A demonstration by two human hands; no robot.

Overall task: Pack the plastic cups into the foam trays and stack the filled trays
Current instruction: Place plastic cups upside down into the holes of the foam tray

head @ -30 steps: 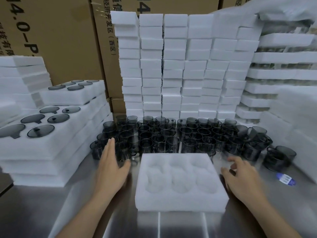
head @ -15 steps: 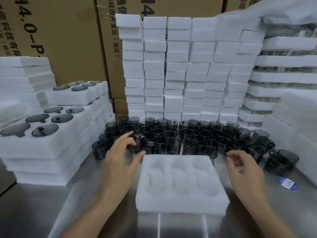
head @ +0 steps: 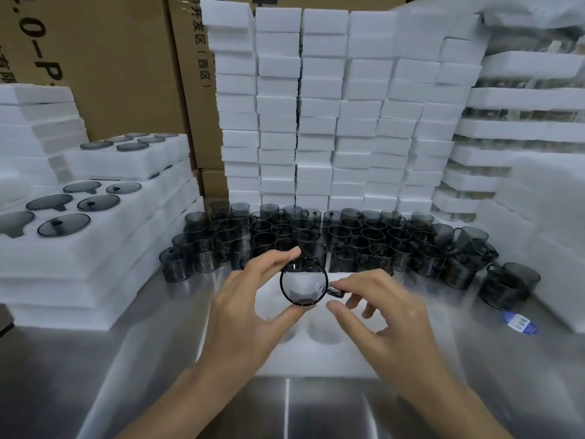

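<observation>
view: head, the only one given
left hand (head: pixel 250 299): curled round the cup (head: pixel 304 285); the rim is pinched between the thumb below and the fingertips above
cup: dark see-through plastic, held up over the foam tray (head: pixel 316 356) and clear of it; mouth is turned to the camera, handle sticks out to the right
right hand (head: pixel 389 315): fingers loosely bent, index tip and thumb set right at the cup's handle; blurred, so whether the handle is gripped cannot be told
foam tray: white, laid flat at the near middle of the surface (head: pixel 95 391), under both hands; round pockets are seen between the hands
surface: shiny metal
loose cups (head: pixel 364 242): stood upright in crowded rows across the far middle of the surface, just behind the foam tray
filled trays (head: pixel 95 248): stacked at the left edge of the surface; dark round pieces are seated in the top pockets
foam blocks (head: pixel 316 106): white, piled in tall columns along the back edge
cardboard boxes (head: pixel 120 58): stood behind the foam blocks, printed lettering seen
tray stacks (head: pixel 522 99): layered at the right edge, clear items between layers
blue label (head: pixel 519 323): laid flat near the right edge
</observation>
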